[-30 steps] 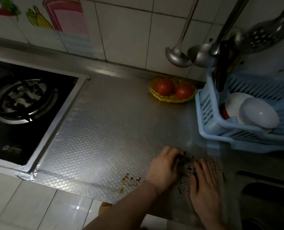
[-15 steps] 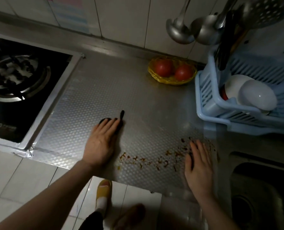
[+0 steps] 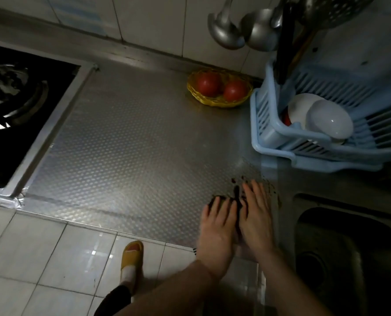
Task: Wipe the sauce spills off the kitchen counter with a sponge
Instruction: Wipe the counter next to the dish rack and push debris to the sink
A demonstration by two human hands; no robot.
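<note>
My left hand point(image 3: 217, 226) presses flat on a dark sponge point(image 3: 236, 192), which shows only at my fingertips. It lies near the front right of the embossed metal counter point(image 3: 133, 144). My right hand point(image 3: 256, 215) rests flat and empty right beside it, fingers spread, the two hands touching. Small dark sauce spots point(image 3: 242, 178) dot the counter just beyond the fingertips, and a few more sit right of my right hand. Any sauce under the hands is hidden.
A gas stove point(image 3: 12, 106) fills the left. At the back stands a yellow basket point(image 3: 219, 103) with two tomatoes. A blue dish rack point(image 3: 281, 142) holds white bowls, ladles point(image 3: 226, 35) hang above, and a sink point(image 3: 349, 247) lies at right.
My left hand has swept the sponge from the counter's middle rightwards to my right hand. The trail of sauce along the front edge no longer shows. The view has tilted down.
</note>
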